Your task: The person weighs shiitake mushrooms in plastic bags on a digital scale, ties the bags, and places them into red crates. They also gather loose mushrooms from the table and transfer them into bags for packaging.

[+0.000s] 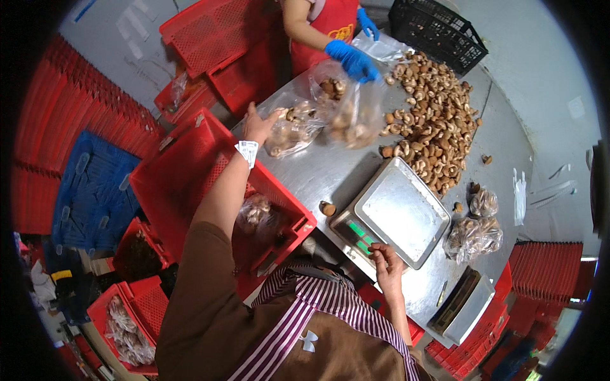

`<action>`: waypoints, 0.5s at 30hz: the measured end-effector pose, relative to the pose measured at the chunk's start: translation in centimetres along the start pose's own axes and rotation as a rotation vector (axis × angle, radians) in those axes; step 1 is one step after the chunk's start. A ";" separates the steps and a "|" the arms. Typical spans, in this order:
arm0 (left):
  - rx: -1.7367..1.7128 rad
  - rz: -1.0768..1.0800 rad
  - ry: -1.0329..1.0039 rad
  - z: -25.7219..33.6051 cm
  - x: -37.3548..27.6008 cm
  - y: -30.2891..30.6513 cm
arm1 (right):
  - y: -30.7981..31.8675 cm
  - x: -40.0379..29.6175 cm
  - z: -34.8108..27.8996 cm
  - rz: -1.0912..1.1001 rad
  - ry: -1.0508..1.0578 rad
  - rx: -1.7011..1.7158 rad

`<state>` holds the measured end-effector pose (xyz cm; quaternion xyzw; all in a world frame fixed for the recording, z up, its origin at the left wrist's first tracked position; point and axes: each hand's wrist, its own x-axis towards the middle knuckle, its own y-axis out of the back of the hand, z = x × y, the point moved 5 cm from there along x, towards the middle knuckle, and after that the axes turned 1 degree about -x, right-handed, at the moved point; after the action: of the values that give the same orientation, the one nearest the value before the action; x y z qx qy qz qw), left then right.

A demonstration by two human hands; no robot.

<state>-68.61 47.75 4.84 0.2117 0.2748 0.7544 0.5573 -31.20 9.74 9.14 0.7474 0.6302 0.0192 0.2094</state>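
My left hand [259,125] reaches over the red plastic crate [167,157], thumb and fingers apart, beside a clear bag of mushrooms [291,131] on the steel table. Whether the fingertips touch its film cannot be told. My right hand [390,269], fingers loosely bent and nothing visible in it, is by the lit green display of a digital scale [400,209]. The scale's metal pan is bare. A co-worker's blue-gloved hand [352,59] is at the top of another, blurred bag of mushrooms [355,121]. One bagged portion [255,212] lies inside the crate.
A large heap of loose mushrooms [433,119] covers the table's far side. Several filled bags [476,233] sit right of the scale, near a metal device [460,305]. A black crate [436,35] stands behind; stacked red crates [81,138] and a blue pallet [95,190] are left.
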 end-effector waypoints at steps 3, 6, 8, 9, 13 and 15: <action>0.084 -0.190 0.289 -3.5 2.3 -3.0 | 0.3 -0.9 0.5 0.014 -0.009 -0.028; -0.030 -0.241 0.243 -6.1 4.8 -5.1 | 0.8 -1.9 0.6 0.092 -0.011 0.001; -0.520 0.001 0.140 -4.2 3.6 -4.5 | 1.4 -2.6 2.1 0.125 -0.018 0.030; -0.705 -0.054 0.145 -1.8 3.1 -4.3 | 1.7 -3.0 2.7 0.146 -0.023 0.048; -0.784 -0.133 -0.042 7.7 0.6 0.4 | 1.6 -2.9 2.5 0.144 -0.005 0.018; -0.826 -0.209 -0.124 12.7 -1.4 2.2 | 1.3 -2.3 1.6 0.085 0.003 -0.039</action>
<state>-61.82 48.19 15.91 -0.0134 -0.0643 0.7264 0.6841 -30.02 6.98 8.67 0.7693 0.5977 0.0412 0.2219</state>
